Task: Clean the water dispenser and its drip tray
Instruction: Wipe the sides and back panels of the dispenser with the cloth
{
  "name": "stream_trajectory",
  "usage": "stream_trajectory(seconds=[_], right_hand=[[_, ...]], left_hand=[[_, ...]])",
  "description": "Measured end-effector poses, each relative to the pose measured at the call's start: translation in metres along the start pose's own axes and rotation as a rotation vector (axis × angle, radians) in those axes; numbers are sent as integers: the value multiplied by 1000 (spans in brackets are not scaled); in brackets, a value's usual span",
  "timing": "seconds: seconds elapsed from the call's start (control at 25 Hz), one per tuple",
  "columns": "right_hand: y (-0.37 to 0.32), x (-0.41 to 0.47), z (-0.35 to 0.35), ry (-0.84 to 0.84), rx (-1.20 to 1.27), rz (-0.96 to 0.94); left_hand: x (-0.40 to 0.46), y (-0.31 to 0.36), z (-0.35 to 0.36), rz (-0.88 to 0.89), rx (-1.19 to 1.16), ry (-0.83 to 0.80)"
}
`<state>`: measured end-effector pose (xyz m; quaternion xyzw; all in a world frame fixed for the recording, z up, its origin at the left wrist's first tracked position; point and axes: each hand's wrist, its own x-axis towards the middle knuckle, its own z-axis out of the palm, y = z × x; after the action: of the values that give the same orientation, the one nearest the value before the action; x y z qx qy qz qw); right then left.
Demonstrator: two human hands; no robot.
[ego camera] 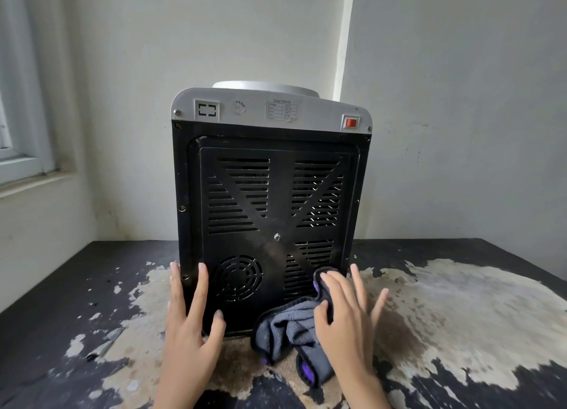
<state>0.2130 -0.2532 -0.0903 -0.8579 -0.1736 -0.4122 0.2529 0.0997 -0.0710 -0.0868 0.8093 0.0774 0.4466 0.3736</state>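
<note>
The water dispenser (270, 193) stands on the table with its black vented back panel facing me and a grey top strip with a red switch (350, 122). My left hand (190, 319) lies flat with straight fingers against the lower left of the back panel. My right hand (346, 313) presses a grey cloth with purple trim (285, 328) against the panel's lower right corner, fingers spread. The rest of the cloth hangs down onto the table. The drip tray is out of sight.
The dark table (460, 301) has large patches of peeled, pale surface. White walls meet in a corner behind the dispenser. A window frame (21, 150) is at the left.
</note>
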Motion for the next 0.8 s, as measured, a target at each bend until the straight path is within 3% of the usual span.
stream_trajectory(seconds=[0.48,0.6,0.72,0.8], right_hand=[[1,5,-4,13,-61,-60],[0,4,1,29,43,-11],[-9,-3,1,-14,81,-195],[-8,-4,0,-32,27,-176]], left_hand=[[0,-2,-1,11,-19,-19],[0,-4,-2,-11,-23,-39],[-1,-5,-1,-15,-12,-27],[0,-4,0,-25,-19,-30]])
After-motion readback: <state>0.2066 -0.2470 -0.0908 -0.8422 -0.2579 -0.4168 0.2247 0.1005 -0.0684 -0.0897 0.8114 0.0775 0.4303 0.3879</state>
